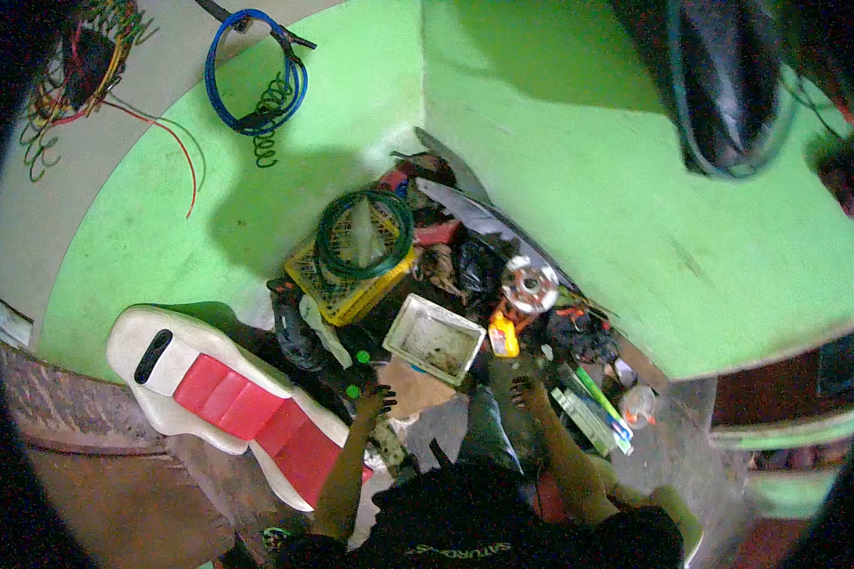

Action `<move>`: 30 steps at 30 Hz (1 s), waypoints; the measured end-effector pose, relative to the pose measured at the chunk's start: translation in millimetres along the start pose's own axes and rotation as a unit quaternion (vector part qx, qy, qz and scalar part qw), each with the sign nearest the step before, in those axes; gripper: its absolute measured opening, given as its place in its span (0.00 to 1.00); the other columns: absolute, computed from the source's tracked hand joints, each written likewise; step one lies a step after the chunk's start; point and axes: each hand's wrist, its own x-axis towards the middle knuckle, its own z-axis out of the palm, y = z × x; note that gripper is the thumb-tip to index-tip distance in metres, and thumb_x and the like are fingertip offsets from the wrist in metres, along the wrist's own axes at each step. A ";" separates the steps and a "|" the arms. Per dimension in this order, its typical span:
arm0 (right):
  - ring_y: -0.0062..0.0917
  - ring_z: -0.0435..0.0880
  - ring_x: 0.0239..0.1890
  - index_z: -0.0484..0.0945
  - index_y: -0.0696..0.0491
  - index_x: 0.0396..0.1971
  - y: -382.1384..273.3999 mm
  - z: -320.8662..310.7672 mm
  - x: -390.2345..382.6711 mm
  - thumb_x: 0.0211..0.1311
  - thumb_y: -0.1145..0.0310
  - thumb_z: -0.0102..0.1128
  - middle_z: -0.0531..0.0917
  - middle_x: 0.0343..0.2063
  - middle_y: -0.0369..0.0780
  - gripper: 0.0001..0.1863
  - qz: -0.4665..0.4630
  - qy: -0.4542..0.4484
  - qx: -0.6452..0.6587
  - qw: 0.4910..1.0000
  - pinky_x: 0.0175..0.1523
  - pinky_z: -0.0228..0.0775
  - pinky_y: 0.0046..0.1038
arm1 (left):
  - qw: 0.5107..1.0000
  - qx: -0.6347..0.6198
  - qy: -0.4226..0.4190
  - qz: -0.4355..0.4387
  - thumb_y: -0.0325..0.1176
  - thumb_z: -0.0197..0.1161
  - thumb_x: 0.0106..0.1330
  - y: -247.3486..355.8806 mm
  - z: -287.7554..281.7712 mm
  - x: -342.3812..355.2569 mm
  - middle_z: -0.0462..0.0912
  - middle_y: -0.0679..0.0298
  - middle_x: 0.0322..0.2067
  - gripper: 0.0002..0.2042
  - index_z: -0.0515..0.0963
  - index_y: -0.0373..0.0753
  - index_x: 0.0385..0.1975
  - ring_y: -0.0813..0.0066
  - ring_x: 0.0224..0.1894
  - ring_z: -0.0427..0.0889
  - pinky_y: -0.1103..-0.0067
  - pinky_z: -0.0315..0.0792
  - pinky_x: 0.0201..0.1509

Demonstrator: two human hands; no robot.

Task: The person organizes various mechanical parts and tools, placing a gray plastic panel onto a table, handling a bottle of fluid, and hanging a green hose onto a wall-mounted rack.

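Visibly grimy, the white rectangular tub [423,360] sits beyond left hand [377,399] and right hand [528,391], fingers [387,400] spread.

Far left, against the green wall [142,256], we list one coil of blue hose [211,83] with a dark spiral cord [268,104]; further left, one tangle of coloured wires [87,66]. Left, we record one long seat [232,403], white with red panels. Far, towards the corner: one yellow crate [346,308], a green hose coil [325,237] on top. To its right, we enter one round silvery hub [529,284]. Far right: one dark, glossy hanging item [731,85], kind unclear to us.
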 end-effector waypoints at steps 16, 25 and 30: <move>0.47 0.75 0.48 0.67 0.57 0.51 -355.6 88.8 475.9 0.48 0.72 0.58 0.77 0.41 0.49 0.25 -0.206 0.014 -0.937 0.283 0.52 0.68 0.41 | 0.982 -0.123 0.074 0.121 0.42 0.57 0.65 118.7 188.5 332.0 0.79 0.61 0.39 0.17 0.72 0.36 0.46 0.73 0.34 0.81 0.78 0.77 0.36; 0.44 0.66 0.57 0.47 0.59 0.63 -376.0 151.1 544.1 0.46 0.67 0.66 0.63 0.57 0.52 0.47 -0.252 0.151 -0.834 0.467 0.57 0.65 0.39 | 0.977 -0.169 0.109 0.076 0.37 0.47 0.67 118.7 112.2 323.6 0.75 0.55 0.49 0.17 0.68 0.35 0.53 0.63 0.46 0.79 0.72 0.76 0.47; 0.40 0.80 0.34 0.68 0.60 0.49 -373.6 90.6 570.3 0.55 0.67 0.56 0.76 0.38 0.47 0.22 -0.444 0.123 -0.757 0.463 0.41 0.73 0.38 | 0.985 -0.091 0.134 0.066 0.35 0.46 0.69 134.5 138.1 343.3 0.77 0.56 0.46 0.16 0.67 0.36 0.53 0.64 0.44 0.79 0.74 0.75 0.46</move>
